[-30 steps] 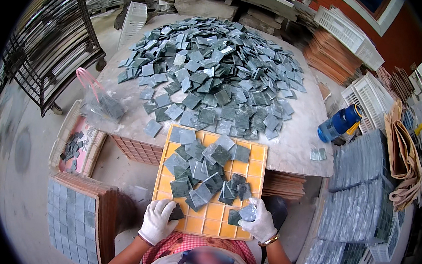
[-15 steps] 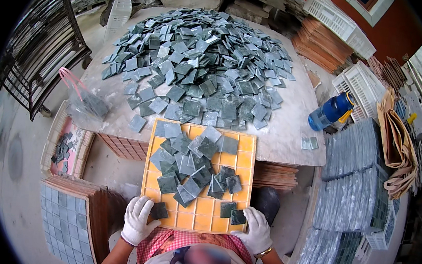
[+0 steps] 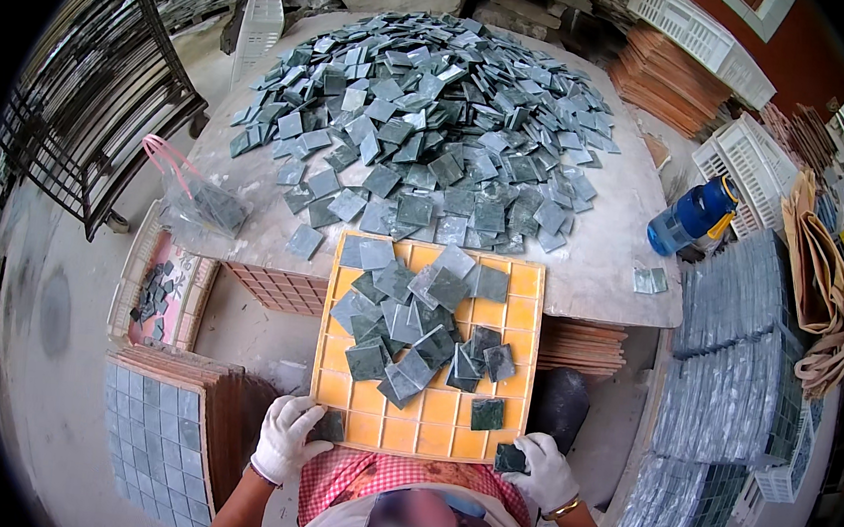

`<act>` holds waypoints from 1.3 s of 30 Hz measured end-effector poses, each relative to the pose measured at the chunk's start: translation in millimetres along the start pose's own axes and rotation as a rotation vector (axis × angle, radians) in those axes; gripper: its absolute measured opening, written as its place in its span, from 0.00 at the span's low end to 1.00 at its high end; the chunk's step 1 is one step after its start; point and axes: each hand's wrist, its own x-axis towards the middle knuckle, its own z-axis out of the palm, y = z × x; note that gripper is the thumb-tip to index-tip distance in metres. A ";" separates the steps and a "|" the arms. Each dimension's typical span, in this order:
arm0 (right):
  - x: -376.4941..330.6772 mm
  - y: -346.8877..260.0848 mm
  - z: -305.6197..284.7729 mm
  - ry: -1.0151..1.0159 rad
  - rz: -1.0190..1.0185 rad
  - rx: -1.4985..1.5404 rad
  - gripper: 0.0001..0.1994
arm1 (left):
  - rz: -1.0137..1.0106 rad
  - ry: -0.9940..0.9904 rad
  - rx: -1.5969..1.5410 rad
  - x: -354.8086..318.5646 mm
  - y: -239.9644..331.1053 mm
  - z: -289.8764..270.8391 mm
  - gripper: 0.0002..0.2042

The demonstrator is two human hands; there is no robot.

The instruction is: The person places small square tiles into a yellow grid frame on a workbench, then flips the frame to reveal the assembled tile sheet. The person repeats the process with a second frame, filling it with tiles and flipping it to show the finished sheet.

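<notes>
A yellow gridded tray (image 3: pixel 417 436) leans across my lap and the table's near edge. Loose dark green stone tiles (image 3: pixel 405 320) lie heaped on its upper and middle parts. At the lower left corner, my left hand (image 3: pixel 284 438), in a white glove, has its thumb and fingers closed about a square tile (image 3: pixel 330 425). My right hand (image 3: pixel 546 472), gloved too, pinches a dark tile (image 3: pixel 510 458) at the lower right corner. Just above that one, a single tile (image 3: pixel 487 414) lies in a cell. The undersides of both held tiles are hidden.
A big heap of tiles (image 3: pixel 436 104) covers the pale table (image 3: pixel 622 271). A plastic bag (image 3: pixel 204 206) and a blue bottle (image 3: pixel 689 219) stand at its sides. Tile-covered boards (image 3: pixel 154 431) are stacked left, bundled tile sheets (image 3: pixel 718 380) right. A crate (image 3: pixel 134 284) sits lower left.
The view has shifted, moving the scene right in the picture. My right hand has drawn its tile down and outward to the tray's corner. My left thumb and fingers stay around the left corner tile.
</notes>
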 end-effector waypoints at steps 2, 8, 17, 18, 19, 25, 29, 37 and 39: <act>-2.6 -2.4 7.8 0.054 0.021 0.032 0.29 | 0.003 0.002 -0.004 -4.8 -3.0 -2.2 0.32; 10.6 -13.8 8.7 0.159 -0.050 -0.024 0.26 | 0.025 -0.017 -0.013 -4.0 -5.0 0.4 0.32; 16.7 -6.4 4.3 0.060 -0.269 -0.094 0.24 | 0.035 -0.085 -0.052 9.2 -16.0 -6.2 0.29; 16.7 -6.3 3.2 0.095 -0.251 -0.095 0.24 | 0.021 -0.080 -0.061 8.1 -12.0 -9.4 0.28; 15.7 -8.3 1.9 0.134 -0.224 -0.102 0.24 | 0.015 -0.076 -0.077 9.3 -8.3 -11.1 0.27; 13.0 -2.9 11.7 0.153 -0.148 0.019 0.24 | -0.060 -0.029 -0.046 9.8 -1.9 -3.0 0.24; 20.6 -17.4 -7.5 0.050 -0.195 -0.130 0.23 | -0.074 0.033 0.023 25.1 20.5 1.2 0.21; 65.2 -34.6 0.2 0.152 -0.274 -0.245 0.26 | -0.191 0.083 0.050 69.5 63.3 51.1 0.38; 69.8 -34.2 0.7 0.109 -0.235 -0.174 0.27 | -0.232 0.095 0.093 73.5 68.2 55.9 0.39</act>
